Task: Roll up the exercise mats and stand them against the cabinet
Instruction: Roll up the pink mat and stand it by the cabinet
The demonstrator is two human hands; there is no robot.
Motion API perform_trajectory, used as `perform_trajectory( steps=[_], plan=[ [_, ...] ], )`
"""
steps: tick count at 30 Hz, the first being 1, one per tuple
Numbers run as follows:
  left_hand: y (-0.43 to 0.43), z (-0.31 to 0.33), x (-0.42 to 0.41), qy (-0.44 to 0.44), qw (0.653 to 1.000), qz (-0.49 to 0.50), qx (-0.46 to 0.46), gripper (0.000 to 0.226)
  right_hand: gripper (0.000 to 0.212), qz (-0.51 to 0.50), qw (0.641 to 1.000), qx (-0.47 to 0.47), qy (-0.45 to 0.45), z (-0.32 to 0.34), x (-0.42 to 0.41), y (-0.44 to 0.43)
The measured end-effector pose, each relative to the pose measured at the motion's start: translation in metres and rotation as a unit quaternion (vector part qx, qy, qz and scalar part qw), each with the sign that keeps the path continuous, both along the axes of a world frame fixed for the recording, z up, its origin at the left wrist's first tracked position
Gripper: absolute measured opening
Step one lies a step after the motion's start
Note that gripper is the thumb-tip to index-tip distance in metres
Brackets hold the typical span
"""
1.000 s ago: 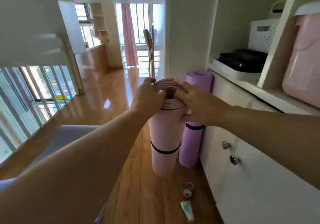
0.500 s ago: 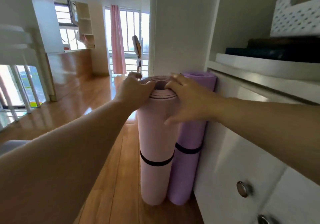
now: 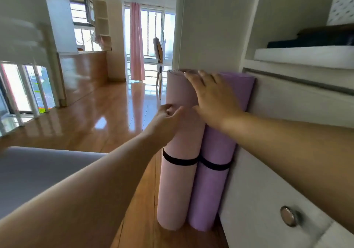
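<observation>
Steadying pink mat (image 3: pixel 178 190) beside purple mat (image 3: pixel 212 192): right hand (image 3: pixel 214 98) flat on it, left hand (image 3: pixel 166 121) loose, empty; I'd ease off slowly

Upright purple mat (image 3: pixel 210 190) against cabinet (image 3: pixel 258 190), pink mat (image 3: pixel 180 190) beside it, right hand (image 3: pixel 212 98) on pink

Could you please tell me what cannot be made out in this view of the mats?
Head view:
1. Whether the left hand touches the pale pink rolled foam mat: fingertips blurred.
2. Part of the top of the purple rolled foam mat: covered by the right hand.
3. Dark items on the shelf of the white cabinet: cut off by the right edge.
</observation>
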State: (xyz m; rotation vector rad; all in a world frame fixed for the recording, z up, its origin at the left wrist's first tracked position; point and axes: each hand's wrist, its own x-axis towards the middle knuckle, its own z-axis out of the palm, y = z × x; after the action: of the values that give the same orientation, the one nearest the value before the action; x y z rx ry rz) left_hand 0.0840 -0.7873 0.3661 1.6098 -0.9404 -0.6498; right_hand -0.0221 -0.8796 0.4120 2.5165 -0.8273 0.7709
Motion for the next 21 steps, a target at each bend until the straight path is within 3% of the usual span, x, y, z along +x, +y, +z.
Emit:
perform_trajectory(
  steps=[4,7,14,21],
  plan=[
    [-0.008,-0.027,0.009,0.041,0.995,-0.055,0.077,0.074,0.083,0.023,0.999,-0.007,0.039,-0.007,0.004,-0.012],
    [-0.012,-0.042,0.006,0.033,0.994,-0.053,0.085,0.085,0.078,0.011,0.997,-0.03,0.068,-0.012,0.005,-0.015],
    [-0.008,-0.052,0.007,0.005,0.995,-0.053,0.083,0.087,0.08,-0.043,0.995,-0.006,0.088,-0.018,0.007,-0.006],
    [0.002,-0.037,0.011,-0.025,0.997,-0.031,0.069,0.082,0.077,-0.011,0.996,-0.048,0.077,-0.021,-0.001,0.008]
  ],
)
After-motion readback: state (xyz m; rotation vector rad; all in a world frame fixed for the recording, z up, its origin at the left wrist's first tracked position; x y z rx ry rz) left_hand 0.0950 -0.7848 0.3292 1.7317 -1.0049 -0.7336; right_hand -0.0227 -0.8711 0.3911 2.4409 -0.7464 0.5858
